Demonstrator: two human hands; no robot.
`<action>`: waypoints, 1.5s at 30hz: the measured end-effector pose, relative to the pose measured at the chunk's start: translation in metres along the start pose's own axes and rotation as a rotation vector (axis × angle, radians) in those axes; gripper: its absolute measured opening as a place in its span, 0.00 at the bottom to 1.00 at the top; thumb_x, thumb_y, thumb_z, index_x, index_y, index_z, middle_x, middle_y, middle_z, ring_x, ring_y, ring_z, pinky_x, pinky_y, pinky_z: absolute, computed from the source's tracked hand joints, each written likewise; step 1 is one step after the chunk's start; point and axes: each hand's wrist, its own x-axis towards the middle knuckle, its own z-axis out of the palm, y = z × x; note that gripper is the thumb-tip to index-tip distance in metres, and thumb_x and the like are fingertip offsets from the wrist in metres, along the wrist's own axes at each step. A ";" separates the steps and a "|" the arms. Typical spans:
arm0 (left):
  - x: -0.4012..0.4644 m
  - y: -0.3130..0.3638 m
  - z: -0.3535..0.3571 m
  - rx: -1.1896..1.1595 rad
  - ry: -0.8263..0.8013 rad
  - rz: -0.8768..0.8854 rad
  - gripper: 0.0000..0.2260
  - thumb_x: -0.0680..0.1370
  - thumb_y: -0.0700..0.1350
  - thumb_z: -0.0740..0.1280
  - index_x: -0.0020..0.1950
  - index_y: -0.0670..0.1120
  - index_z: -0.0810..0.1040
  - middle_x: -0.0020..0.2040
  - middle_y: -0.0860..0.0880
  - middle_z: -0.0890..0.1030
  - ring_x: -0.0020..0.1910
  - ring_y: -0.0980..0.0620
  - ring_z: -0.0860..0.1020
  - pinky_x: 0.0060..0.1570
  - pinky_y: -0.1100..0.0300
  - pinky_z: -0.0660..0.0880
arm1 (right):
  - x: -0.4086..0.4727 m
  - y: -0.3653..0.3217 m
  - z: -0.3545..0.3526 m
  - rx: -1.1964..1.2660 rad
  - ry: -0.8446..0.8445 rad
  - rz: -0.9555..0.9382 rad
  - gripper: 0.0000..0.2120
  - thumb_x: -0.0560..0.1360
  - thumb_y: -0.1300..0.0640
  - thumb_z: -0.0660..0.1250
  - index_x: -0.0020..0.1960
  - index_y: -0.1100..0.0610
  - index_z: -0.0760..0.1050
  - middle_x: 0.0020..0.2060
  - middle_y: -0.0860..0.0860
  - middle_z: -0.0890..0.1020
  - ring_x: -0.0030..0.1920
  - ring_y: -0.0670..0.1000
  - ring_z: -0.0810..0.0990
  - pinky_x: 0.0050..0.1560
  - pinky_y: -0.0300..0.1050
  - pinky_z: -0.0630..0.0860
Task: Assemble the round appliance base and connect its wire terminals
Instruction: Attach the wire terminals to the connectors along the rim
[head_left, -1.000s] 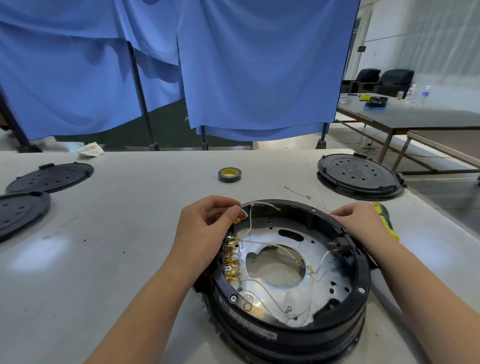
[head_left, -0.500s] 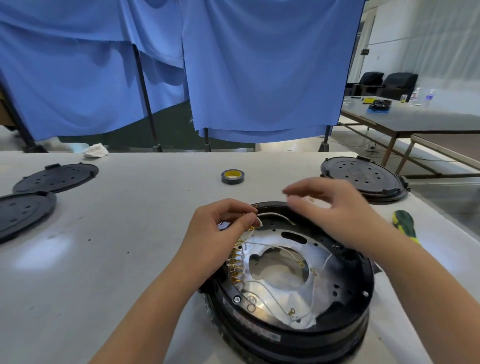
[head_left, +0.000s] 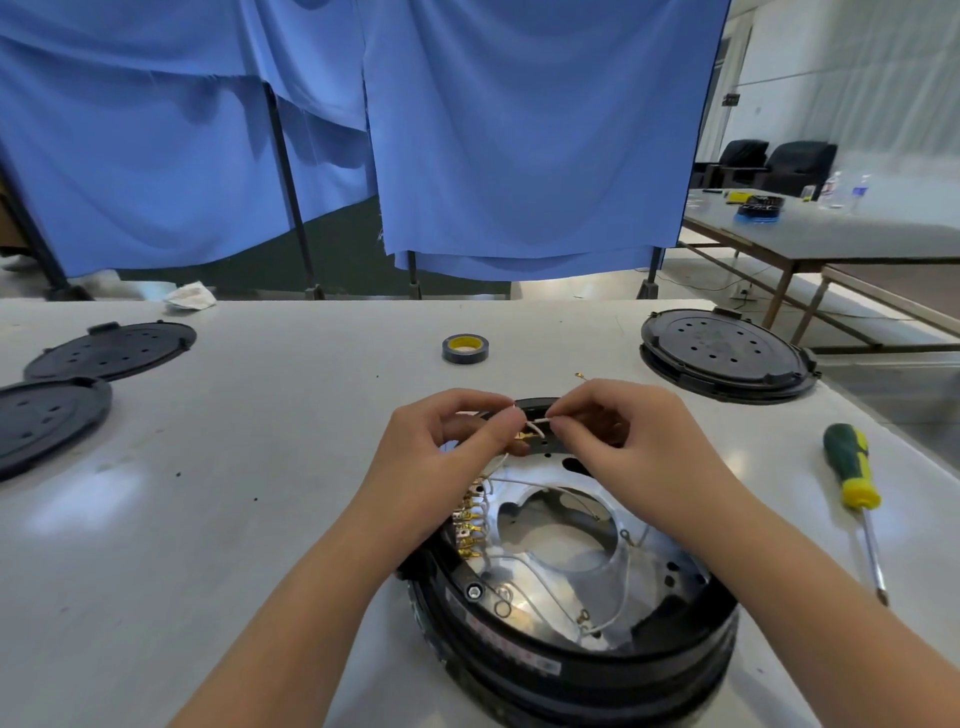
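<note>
The round appliance base (head_left: 571, 618) lies open side up on the near part of the white table (head_left: 218, 519), a silver plate and thin white wires inside its black rim. A row of brass terminals (head_left: 469, 525) sits along the base's left inner edge. Over the base's far rim, the left hand (head_left: 447, 457) and right hand (head_left: 628, 441) meet, each pinching the same short white wire (head_left: 535, 425) between thumb and forefinger. Right of the base lies a green-and-yellow screwdriver (head_left: 854, 499). Beyond the base stands a roll of black tape (head_left: 465, 348). Far right of the base rests a black round cover (head_left: 727, 353); far left, two more black discs (head_left: 109, 351).
</note>
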 end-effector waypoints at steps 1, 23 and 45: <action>0.000 0.000 0.000 0.021 0.001 0.002 0.12 0.69 0.53 0.74 0.51 0.53 0.82 0.39 0.54 0.86 0.44 0.60 0.83 0.53 0.59 0.74 | -0.001 0.000 0.000 0.003 0.008 -0.007 0.08 0.73 0.58 0.70 0.42 0.45 0.80 0.35 0.42 0.82 0.38 0.43 0.81 0.41 0.40 0.78; 0.003 -0.009 0.000 0.100 0.030 0.012 0.12 0.69 0.43 0.76 0.50 0.54 0.81 0.37 0.55 0.85 0.42 0.62 0.83 0.43 0.72 0.74 | 0.002 -0.002 0.001 0.164 -0.185 0.164 0.02 0.71 0.50 0.71 0.42 0.46 0.81 0.37 0.44 0.84 0.40 0.44 0.82 0.44 0.39 0.79; 0.014 -0.011 -0.012 -0.155 0.157 -0.053 0.11 0.83 0.51 0.55 0.56 0.54 0.77 0.55 0.55 0.82 0.55 0.59 0.79 0.55 0.63 0.73 | 0.035 -0.014 0.018 0.160 -0.374 0.425 0.04 0.69 0.56 0.76 0.36 0.53 0.83 0.30 0.48 0.84 0.31 0.42 0.81 0.34 0.34 0.78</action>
